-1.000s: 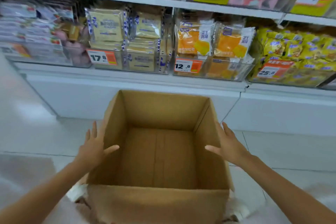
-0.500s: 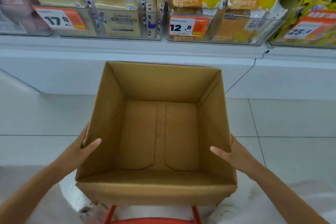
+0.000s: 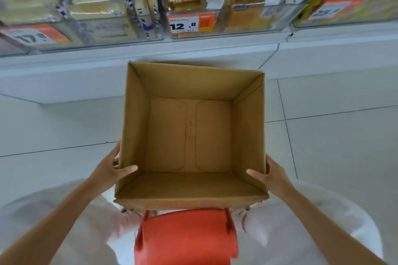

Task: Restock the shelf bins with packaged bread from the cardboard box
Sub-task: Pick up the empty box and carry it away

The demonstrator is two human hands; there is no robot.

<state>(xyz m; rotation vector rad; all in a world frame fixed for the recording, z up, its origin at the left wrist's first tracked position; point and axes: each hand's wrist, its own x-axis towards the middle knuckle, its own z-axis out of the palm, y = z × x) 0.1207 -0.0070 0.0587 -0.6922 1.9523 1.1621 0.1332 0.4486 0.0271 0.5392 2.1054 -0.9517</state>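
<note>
Slippage threatens: left hand (image 3: 109,170) and right hand (image 3: 273,175) each pinch a thin side wall of the empty cardboard box (image 3: 133,114) at centre. Buckling walls could, I judge, drop it onto the red object (image 3: 185,234) at 6 o'clock.

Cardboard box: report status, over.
Left hand, right hand grip cardboard box walls, thumbs inside. Box empty. Red object below near edge.

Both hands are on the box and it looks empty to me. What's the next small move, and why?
Probably lift the box away and set it down to one side. Its floor is bare, and the bins above look well filled. The left hand and right hand each pinch a side wall, thumb inside, so it can be carried off at once.
</note>
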